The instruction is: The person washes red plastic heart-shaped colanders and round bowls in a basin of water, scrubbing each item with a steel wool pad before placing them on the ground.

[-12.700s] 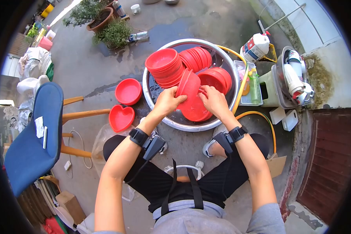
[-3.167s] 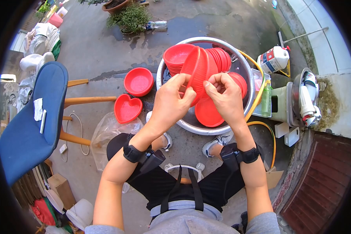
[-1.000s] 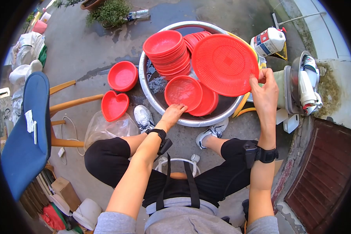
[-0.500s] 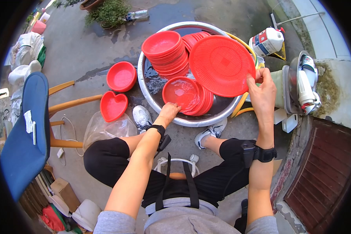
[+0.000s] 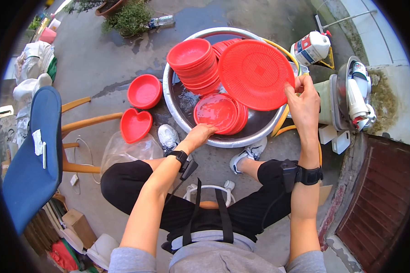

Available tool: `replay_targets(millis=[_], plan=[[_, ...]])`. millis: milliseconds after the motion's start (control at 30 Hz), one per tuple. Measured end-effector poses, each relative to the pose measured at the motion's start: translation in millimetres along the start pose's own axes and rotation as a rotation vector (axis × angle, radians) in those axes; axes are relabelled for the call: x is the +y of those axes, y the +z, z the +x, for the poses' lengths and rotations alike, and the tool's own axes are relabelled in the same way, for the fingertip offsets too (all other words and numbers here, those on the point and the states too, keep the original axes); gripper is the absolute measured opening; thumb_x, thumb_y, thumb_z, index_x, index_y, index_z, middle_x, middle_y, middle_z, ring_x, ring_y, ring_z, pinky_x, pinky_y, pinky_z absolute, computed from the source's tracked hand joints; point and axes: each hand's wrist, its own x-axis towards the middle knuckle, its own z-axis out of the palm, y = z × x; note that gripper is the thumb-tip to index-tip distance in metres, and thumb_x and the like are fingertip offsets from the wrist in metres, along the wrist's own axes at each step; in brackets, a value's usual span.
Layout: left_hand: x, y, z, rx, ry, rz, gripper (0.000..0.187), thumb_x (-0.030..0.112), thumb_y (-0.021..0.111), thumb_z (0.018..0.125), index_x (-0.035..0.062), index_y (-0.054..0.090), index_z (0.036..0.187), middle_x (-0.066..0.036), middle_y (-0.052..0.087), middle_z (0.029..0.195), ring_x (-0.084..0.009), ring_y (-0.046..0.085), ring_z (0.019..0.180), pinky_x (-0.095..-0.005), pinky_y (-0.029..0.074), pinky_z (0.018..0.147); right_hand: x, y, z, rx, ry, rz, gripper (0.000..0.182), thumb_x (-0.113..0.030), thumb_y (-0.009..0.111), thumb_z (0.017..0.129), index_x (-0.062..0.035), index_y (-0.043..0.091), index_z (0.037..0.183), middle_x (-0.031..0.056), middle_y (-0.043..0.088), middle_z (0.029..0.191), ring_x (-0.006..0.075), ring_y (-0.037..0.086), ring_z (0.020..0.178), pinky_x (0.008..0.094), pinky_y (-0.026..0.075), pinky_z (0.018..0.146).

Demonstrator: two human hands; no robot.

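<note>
A large metal basin (image 5: 172, 105) of water stands in front of me, with red plastic ware in it. My right hand (image 5: 304, 102) pinches the rim of a round red plastic plate (image 5: 259, 75) with a ribbed face, held up over the basin's right side. With closed fingers, my left hand (image 5: 202, 134) grips the near left edge of a wet red plate (image 5: 215, 112) on the front stack. Behind it rises a tall stack of red bowls (image 5: 192, 63). More red pieces (image 5: 223, 45) lean at the back, partly hidden by the raised plate.
Left of the basin, a red bowl (image 5: 144, 91) and a red heart-shaped dish (image 5: 136, 125) lie on the ground by a clear plastic bag (image 5: 123, 152). A blue chair (image 5: 34, 154) stands farther left. At right are a white jug (image 5: 312, 48), a yellow hose (image 5: 280, 123) and a loaded tub (image 5: 339, 98).
The front-stack plate in my left hand has shifted right and settled more squarely over the stack. The raised plate in my right hand has moved slightly left and up.
</note>
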Motion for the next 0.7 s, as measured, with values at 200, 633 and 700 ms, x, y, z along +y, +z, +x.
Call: replay_targets(millis=[200,633,700], plan=[[34.9,-33.6,12.1,0.337,-0.19,-0.355,0.023,0.011,0.056,0.089,0.0012,0.06,0.11,-0.018,0.062,0.097,-0.031,0.062,0.091,-0.0358,0.048,0.08,1.7,3.4,0.3,0.005,-0.015,0.032,0.017,-0.012,0.066,0.079,-0.0011,0.054,0.083,0.0094,0.059,0.07,0.0201,0.059,0.063,0.0342,0.048,0.063],[39.6,-122.1,-1.7,0.453,-0.508,-1.646,0.031,0.014,0.046,0.098,0.0041,0.051,0.127,-0.008,0.059,0.125,-0.0187,0.055,0.116,-0.0346,0.039,0.103,6.0,7.5,5.7,0.064,-0.008,0.018,0.02,-0.02,0.067,0.079,-0.0036,0.055,0.083,0.0112,0.064,0.071,0.0253,0.065,0.067,0.0372,0.05,0.066],[42.2,-130.3,-5.5,0.474,-0.502,-1.63,0.031,0.013,0.046,0.098,0.0041,0.051,0.127,-0.008,0.059,0.126,-0.0187,0.055,0.116,-0.0347,0.039,0.103,7.3,7.9,6.3,0.069,-0.011,0.015,0.021,-0.02,0.067,0.079,-0.0039,0.055,0.083,0.0109,0.064,0.071,0.0252,0.065,0.068,0.0372,0.05,0.066]])
